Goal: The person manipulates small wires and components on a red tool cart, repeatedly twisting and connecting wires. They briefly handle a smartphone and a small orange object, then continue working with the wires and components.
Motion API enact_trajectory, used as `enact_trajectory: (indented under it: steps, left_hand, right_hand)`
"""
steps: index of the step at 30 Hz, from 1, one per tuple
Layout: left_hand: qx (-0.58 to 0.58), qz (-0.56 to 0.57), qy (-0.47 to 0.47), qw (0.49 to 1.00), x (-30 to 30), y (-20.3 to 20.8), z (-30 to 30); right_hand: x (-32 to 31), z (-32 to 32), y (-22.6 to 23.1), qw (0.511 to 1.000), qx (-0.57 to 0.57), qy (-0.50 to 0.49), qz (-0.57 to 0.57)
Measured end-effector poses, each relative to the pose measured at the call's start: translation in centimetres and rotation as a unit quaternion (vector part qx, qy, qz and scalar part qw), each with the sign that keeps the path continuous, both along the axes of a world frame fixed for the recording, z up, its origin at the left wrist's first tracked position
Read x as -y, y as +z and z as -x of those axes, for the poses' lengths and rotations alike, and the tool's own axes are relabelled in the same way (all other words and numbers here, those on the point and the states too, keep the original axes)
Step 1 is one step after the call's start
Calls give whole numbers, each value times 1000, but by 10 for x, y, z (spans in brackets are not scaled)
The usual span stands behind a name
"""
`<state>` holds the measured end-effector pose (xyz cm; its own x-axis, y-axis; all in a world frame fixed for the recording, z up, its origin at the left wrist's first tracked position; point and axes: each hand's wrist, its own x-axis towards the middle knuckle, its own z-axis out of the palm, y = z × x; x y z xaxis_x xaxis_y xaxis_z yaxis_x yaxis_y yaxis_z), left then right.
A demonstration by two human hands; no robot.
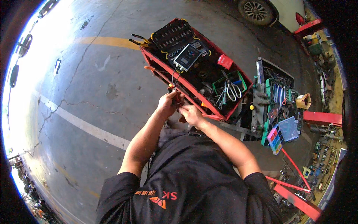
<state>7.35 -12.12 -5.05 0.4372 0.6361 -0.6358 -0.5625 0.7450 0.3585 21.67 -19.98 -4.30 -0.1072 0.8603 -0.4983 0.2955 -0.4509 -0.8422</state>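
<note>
Both of my hands are close together in front of my body, at the near side of a red tool cart (197, 99). My left hand (167, 103) is closed around a dark cable (174, 77) with thin red and black wires. The cable runs up to a handheld tester (187, 57) with a pale frame and dark face, lying on the cart. My right hand (191, 115) pinches the lower part of the thin wires (179, 102), just right of my left hand. The wire ends are too small to make out.
On the cart lie an open socket set (173, 35), a red box (225, 61) and large scissors (234, 91) in a green tray. To the right stands a second cart with a green wrench tray (278, 93) and a colourful compartment box (276, 140). A car wheel (256, 12) shows far off.
</note>
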Motion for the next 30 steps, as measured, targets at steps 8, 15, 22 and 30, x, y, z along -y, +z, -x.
enact_trajectory:
  steps: [8,15,22,30]
  left_hand:
    - [14,14,-21,1000,-6,4,-6]
    - [32,31,31,999,-13,0,-18]
    - [24,52,49,997,-16,18,-23]
    - [56,51,67,995,-24,-1,-23]
  right_hand:
    - [-10,4,26,962,-237,-121,70]
    - [-17,5,28,978,-182,-98,22]
    - [-21,4,16,986,-145,-87,0]
    - [-26,6,23,988,-130,-85,-5]
